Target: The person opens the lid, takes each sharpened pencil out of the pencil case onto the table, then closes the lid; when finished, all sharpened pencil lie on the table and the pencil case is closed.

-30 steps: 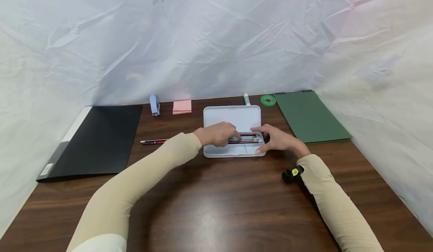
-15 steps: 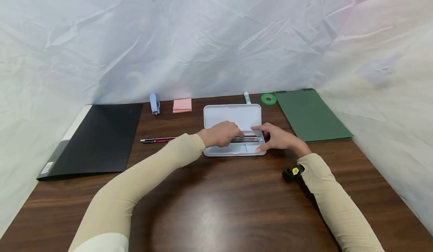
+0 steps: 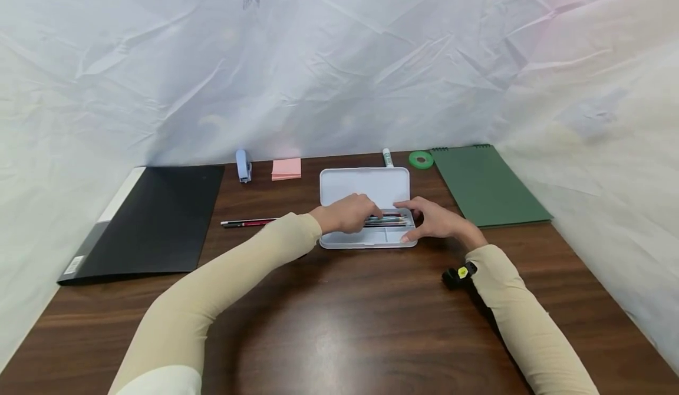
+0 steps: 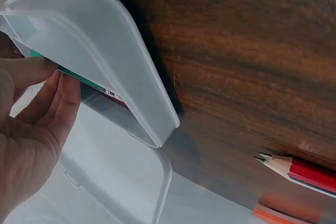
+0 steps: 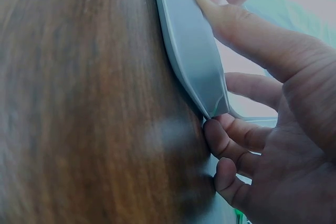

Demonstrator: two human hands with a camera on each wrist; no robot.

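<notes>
**Pencils being settled into the open case**

Head view: the white pencil case lies open at the middle of the desk, lid flat on the far side. The left hand reaches in from the left, fingers curled over the pencils in the tray's far compartment; whether they pinch one or only press on them I cannot tell. The right hand cups the tray's right end, thumb on the near rim. One loose pencil lies on the desk left of the case. The step looks to be arranging pencils in the tray; next, I judge, the left hand would need to let go and reach left for the loose one.

Left wrist view: the left hand's fingers lie nearly straight along a green pencil under the case wall. The loose pencil's tip shows at right.

Right wrist view: the right hand grips the case end, thumb on top, fingers curled beneath, wrist low on the desk.
</notes>
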